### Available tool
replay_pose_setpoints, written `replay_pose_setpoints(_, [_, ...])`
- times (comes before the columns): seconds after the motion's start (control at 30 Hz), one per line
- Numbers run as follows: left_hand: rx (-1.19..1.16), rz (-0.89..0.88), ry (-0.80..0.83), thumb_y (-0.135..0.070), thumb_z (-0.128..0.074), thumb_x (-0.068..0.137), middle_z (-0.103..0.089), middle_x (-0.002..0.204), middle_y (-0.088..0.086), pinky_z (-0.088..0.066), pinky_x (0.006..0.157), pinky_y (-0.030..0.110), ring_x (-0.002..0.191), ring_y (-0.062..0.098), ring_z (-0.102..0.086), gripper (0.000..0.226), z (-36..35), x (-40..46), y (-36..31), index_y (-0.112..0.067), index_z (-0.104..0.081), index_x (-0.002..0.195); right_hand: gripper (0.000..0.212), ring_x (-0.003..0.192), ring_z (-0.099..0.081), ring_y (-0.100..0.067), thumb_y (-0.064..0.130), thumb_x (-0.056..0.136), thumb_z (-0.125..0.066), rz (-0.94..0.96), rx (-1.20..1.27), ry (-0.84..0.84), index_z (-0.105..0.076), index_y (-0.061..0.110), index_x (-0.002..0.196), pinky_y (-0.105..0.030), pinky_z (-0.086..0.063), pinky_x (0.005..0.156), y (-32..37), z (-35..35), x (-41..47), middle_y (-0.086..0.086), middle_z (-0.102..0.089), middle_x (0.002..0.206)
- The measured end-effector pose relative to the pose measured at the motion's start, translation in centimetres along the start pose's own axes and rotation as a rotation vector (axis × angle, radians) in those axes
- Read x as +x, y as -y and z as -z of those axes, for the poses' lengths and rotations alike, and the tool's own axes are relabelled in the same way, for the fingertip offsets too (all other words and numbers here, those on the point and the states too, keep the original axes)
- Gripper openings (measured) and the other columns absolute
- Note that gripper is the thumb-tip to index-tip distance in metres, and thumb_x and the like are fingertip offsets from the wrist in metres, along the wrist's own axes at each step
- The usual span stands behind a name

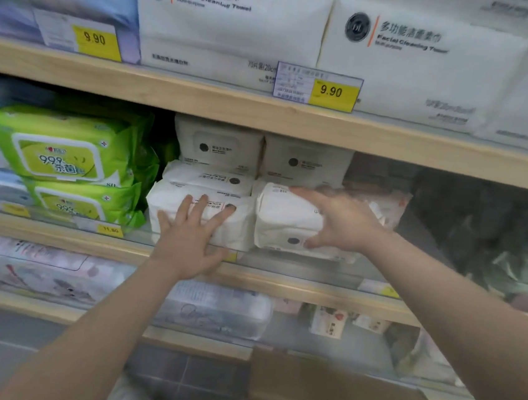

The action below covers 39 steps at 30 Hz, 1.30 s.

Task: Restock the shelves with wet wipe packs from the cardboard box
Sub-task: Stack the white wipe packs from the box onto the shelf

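middle shelf: white wet wipe packs filling its centre, right end looking bare | cardboard box: sitting below, at least one pack showing inside, so restocking is ongoing | right hand: gripping front-right pack at the front edge | left hand: pressing flat, fingers spread, on front-left pack

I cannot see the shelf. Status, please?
Left hand flat on left white pack. Right hand grips right white pack. Both on middle shelf. Nothing blocking.
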<state>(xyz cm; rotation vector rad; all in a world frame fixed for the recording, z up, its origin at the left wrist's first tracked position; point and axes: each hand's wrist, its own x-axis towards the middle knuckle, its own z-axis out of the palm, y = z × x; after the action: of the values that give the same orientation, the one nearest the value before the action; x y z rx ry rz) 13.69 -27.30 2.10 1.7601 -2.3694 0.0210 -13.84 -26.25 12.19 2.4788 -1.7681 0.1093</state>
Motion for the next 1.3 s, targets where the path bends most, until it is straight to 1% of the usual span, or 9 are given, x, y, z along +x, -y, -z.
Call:
replay_pose_setpoints(0.07, [0.011,-0.009,-0.027,-0.072,-0.015,0.065,-0.001,0.158,0.006,-0.007,0.104,0.071,0.144,0.033,0.005,0.084,-0.3,0.1,0.0,-0.051,0.002,0.144,0.097,0.113,-0.051,-0.025,0.051,0.065,-0.078,0.025,0.006,0.033,-0.023,0.043,0.144,-0.031,-0.038,0.077,0.5,-1.4,1.6,0.001,-0.052,0.129])
replay_pose_setpoints(0.13, [0.027,-0.006,-0.052,-0.07,-0.018,0.065,-0.002,0.158,0.007,-0.005,0.104,0.07,0.144,0.034,0.004,0.085,-0.5,0.2,0.1,-0.049,0.001,0.145,0.096,0.123,-0.044,-0.025,0.053,0.067,-0.076,0.029,0.022,0.059,-0.022,0.041,0.145,-0.035,-0.04,0.092,0.8,-3.0,2.2,-0.001,-0.043,0.141])
replay_pose_setpoints(0.27, [0.021,-0.009,-0.126,-0.067,-0.024,0.065,-0.009,0.156,0.009,-0.008,0.104,0.072,0.143,0.035,-0.002,0.086,-1.2,0.2,0.3,-0.046,-0.006,0.146,0.09,0.144,-0.016,-0.024,0.044,0.082,-0.066,0.043,-0.008,0.098,-0.007,0.037,0.149,-0.044,-0.014,0.117,1.3,-5.9,1.5,0.004,-0.012,0.158])
replay_pose_setpoints(0.53, [0.035,-0.008,-0.128,-0.064,-0.029,0.066,-0.008,0.156,0.011,-0.01,0.104,0.071,0.142,0.037,-0.001,0.085,-0.9,0.2,0.2,-0.046,-0.006,0.146,0.086,0.147,0.005,-0.019,0.033,0.092,-0.055,0.018,-0.091,0.134,0.009,0.025,0.15,-0.048,-0.001,0.119,2.5,-6.4,1.2,0.002,0.008,0.159])
replay_pose_setpoints(0.67, [0.024,0.006,-0.091,-0.058,-0.053,0.072,-0.003,0.156,0.009,-0.007,0.105,0.071,0.142,0.036,0.003,0.089,-0.9,0.0,-0.5,-0.046,-0.004,0.145,0.091,0.146,0.011,-0.017,0.034,0.09,-0.058,0.017,-0.019,0.217,0.01,0.024,0.15,-0.048,0.003,0.118,2.1,-6.1,1.6,0.001,0.014,0.159])
replay_pose_setpoints(0.83, [0.084,0.042,0.117,-0.052,-0.058,0.08,0.001,0.158,0.007,-0.014,0.109,0.064,0.144,0.035,0.002,0.09,2.0,0.2,-1.5,-0.042,0.001,0.147,0.102,0.146,0.008,-0.02,0.038,0.082,-0.068,-0.014,0.054,0.357,0.005,0.023,0.151,-0.045,0.001,0.119,2.5,-3.9,1.5,-0.001,0.012,0.159])
replay_pose_setpoints(0.97, [-0.105,-0.014,0.137,-0.039,-0.056,0.087,-0.012,0.158,0.006,-0.031,0.107,0.05,0.143,0.03,-0.013,0.076,3.4,-2.7,-5.1,-0.026,-0.015,0.149,0.083,0.147,0.0,-0.021,0.039,0.086,-0.063,-0.001,0.154,0.248,-0.013,0.022,0.151,-0.04,-0.01,0.119,4.0,-2.1,-2.1,-0.002,0.006,0.16])
replay_pose_setpoints(1.13, [-0.357,-0.165,0.129,-0.031,-0.058,0.088,-0.032,0.149,0.004,-0.037,0.102,0.039,0.132,0.026,-0.034,0.064,0.2,-10.3,-11.2,-0.02,-0.032,0.144,0.065,0.145,-0.011,-0.02,0.034,0.091,-0.055,0.011,0.136,0.138,-0.025,0.024,0.147,-0.038,-0.014,0.118,3.2,-4.2,-14.5,-0.001,-0.009,0.159])
replay_pose_setpoints(1.3, [-0.509,-0.292,0.251,-0.03,-0.058,0.085,-0.04,0.141,-0.001,-0.035,0.103,0.029,0.129,0.019,-0.041,0.058,-5.3,-18.6,-17.2,-0.021,-0.04,0.139,0.064,0.142,-0.023,-0.017,0.036,0.089,-0.056,-0.118,0.2,0.247,-0.029,0.027,0.146,-0.037,-0.022,0.117,1.2,-9.0,-28.7,0.002,-0.023,0.155])
